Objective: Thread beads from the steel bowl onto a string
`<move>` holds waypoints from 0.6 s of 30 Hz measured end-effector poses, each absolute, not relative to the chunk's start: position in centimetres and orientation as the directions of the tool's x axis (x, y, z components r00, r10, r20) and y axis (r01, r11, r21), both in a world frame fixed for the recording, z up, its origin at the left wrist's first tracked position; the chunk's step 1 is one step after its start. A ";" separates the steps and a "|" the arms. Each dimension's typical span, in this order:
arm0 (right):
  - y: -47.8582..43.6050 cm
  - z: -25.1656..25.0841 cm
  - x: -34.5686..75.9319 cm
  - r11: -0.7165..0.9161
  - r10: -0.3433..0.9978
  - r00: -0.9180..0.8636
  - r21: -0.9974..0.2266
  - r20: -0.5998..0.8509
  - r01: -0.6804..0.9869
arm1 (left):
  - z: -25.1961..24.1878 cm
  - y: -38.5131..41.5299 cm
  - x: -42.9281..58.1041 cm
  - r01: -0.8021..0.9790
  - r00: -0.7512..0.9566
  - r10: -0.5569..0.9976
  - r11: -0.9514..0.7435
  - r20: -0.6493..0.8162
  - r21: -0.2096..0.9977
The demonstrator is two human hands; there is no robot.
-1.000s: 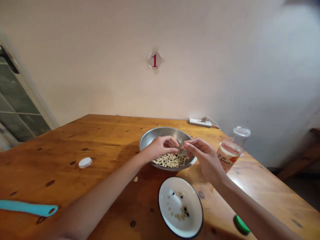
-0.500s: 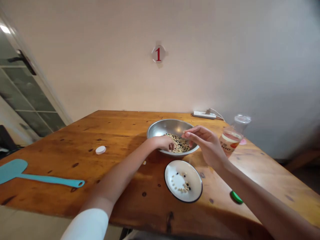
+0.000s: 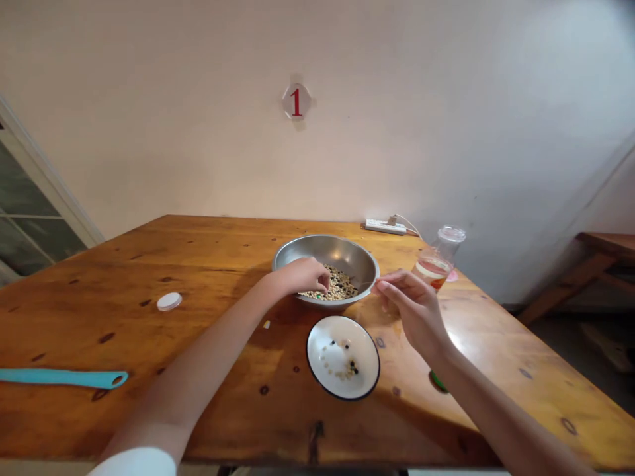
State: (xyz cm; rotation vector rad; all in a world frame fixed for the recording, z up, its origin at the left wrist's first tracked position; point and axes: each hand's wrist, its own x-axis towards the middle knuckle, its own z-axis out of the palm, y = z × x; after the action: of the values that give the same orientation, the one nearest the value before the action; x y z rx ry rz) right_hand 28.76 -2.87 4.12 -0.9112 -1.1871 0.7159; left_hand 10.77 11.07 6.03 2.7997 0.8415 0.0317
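A steel bowl of light and dark beans stands on the wooden table. My left hand reaches over its near rim, fingers curled down into the beans. My right hand hovers by the bowl's right rim with the fingertips pinched together; what they hold is too small to name. In front of the bowl sits a white dish with a dark rim and a few beans in it.
A clear plastic bottle with an orange label stands right of the bowl. A white cap and a teal spatula lie to the left, a green lid under my right forearm. A power strip lies by the wall.
My left hand dropped from a pinch above the bowl into the beans. My right hand drew back from over the bowl to its right rim. The camera view shifted.
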 end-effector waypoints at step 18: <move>-3.6 0.6 27.4 0.382 0.903 0.143 -0.909 0.406 0.167 | 5.8 10.4 10.4 0.512 0.840 0.543 -0.805 0.024 0.301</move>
State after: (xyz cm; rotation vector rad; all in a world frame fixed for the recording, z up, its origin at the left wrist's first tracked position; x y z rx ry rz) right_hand 27.40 -3.58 0.61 -1.0737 -1.3406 0.7138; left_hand 10.43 10.39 5.84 2.7355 0.8017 0.1576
